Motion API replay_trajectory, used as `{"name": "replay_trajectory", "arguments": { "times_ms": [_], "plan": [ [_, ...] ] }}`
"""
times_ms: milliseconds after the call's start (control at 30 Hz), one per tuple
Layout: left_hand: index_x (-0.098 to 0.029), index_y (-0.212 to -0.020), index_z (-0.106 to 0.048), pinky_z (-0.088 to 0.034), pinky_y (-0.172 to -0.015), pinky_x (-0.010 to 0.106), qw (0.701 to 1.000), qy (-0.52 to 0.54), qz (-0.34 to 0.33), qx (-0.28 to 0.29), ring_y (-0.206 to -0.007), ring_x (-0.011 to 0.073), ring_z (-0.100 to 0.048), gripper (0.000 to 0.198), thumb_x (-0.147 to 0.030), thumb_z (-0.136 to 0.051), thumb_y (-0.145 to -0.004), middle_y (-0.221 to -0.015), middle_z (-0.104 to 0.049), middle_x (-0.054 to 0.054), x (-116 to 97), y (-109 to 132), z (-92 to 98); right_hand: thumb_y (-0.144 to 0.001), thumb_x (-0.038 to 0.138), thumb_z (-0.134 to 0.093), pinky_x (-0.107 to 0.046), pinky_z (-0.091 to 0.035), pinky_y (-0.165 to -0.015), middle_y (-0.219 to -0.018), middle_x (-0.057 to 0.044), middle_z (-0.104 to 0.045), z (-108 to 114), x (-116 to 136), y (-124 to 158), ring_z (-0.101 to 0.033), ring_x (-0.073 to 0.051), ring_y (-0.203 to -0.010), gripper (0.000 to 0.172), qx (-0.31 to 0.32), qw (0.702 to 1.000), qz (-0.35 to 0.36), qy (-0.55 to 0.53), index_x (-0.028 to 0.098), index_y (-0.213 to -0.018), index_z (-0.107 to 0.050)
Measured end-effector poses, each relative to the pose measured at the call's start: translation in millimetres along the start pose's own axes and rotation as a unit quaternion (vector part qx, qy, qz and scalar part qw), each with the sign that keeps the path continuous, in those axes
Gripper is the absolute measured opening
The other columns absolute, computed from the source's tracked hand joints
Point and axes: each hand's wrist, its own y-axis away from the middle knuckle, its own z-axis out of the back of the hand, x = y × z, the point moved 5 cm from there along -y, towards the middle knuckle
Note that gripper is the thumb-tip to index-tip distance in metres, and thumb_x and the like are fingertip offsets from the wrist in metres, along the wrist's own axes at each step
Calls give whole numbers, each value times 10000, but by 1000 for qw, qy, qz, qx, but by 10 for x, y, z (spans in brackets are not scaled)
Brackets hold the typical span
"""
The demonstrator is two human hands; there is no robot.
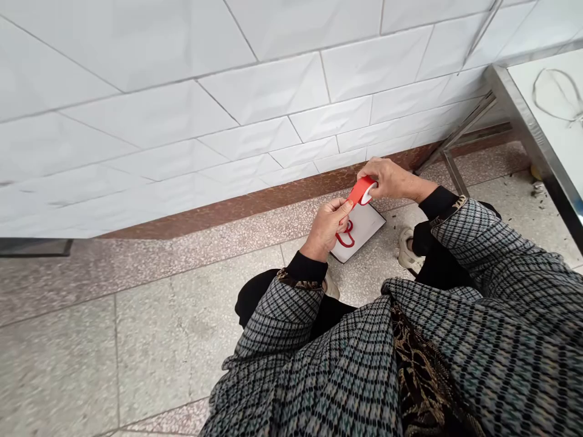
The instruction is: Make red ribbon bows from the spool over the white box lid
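My right hand (390, 179) is closed around a roll of red tape (362, 189) with a white core. A short strip of the tape runs from the roll to my left hand (325, 227), which pinches its end between thumb and fingers. Beneath my hands, a flat white board or sheet (368, 226) with dark edges lies on the floor between my feet. On it shows a curved, looped red shape (347, 241), partly covered by my left hand; I cannot tell whether it is printed or a separate piece.
A white tiled wall (273, 91) rises in front, with a brown skirting strip (218, 213) at its foot. To the right stands a metal-framed table (528, 121) bearing a loop of thin wire or cord (537, 100). Stone tiles (182, 328) cover the floor.
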Motion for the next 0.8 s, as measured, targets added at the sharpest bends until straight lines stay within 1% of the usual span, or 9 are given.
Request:
{"name": "replay_trajectory", "arguments": {
  "times_ms": [100,167,300,467,567,700,800],
  "plan": [
    [-173,-742,-668,-206,-437,189,1000,8,-16,20,-409,24,-295,513,-565,-1000,-738,-488,-422,-86,-40,55,-34,-624,-28,-757,-384,-468,-966,-953,-48,-716,35,37,58,-610,-259,-986,364,-7,999,-13,-45,198,-908,-776],
    [-167,-731,-695,-233,-443,193,999,5,-28,29,-413,31,-315,514,-590,-985,-755,-480,-430,-74,-64,88,-63,-652,0,-751,-363,-476,-936,-954,-30,-721,38,73,94,-615,-224,-940,339,-6,997,-15,-76,188,-933,-777],
    [-165,-745,-736,-221,-443,199,998,1,-53,35,-423,32,-303,480,-575,-984,-766,-503,-456,-60,-113,120,-122,-702,73,-752,-334,-495,-918,-930,3,-718,18,138,127,-611,-180,-905,256,3,992,-7,-128,189,-929,-765],
    [-159,-724,-748,-189,-443,208,997,9,-58,44,-414,32,-275,494,-597,-974,-763,-465,-402,-68,-126,118,-185,-713,112,-782,-329,-527,-916,-923,5,-736,16,148,106,-620,-173,-899,255,9,988,-21,-151,194,-954,-763],
    [-161,-717,-746,-178,-438,213,997,14,-63,35,-408,33,-277,499,-604,-974,-757,-468,-416,-63,-123,110,-178,-709,115,-784,-323,-528,-892,-918,1,-737,16,150,99,-622,-167,-879,256,12,985,-29,-167,192,-952,-761],
    [-159,-746,-763,-203,-446,214,997,14,-59,46,-414,40,-307,470,-584,-958,-789,-469,-433,-59,-110,102,-172,-730,144,-799,-309,-525,-846,-912,1,-737,2,170,110,-619,-159,-854,223,17,981,-38,-190,194,-943,-759],
    [-160,-752,-746,-219,-447,211,998,17,-56,38,-429,41,-330,449,-549,-969,-785,-499,-460,-57,-97,95,-158,-742,160,-827,-303,-534,-841,-914,6,-734,-15,172,120,-624,-160,-861,237,23,975,-49,-215,202,-963,-751]
  ]
}}
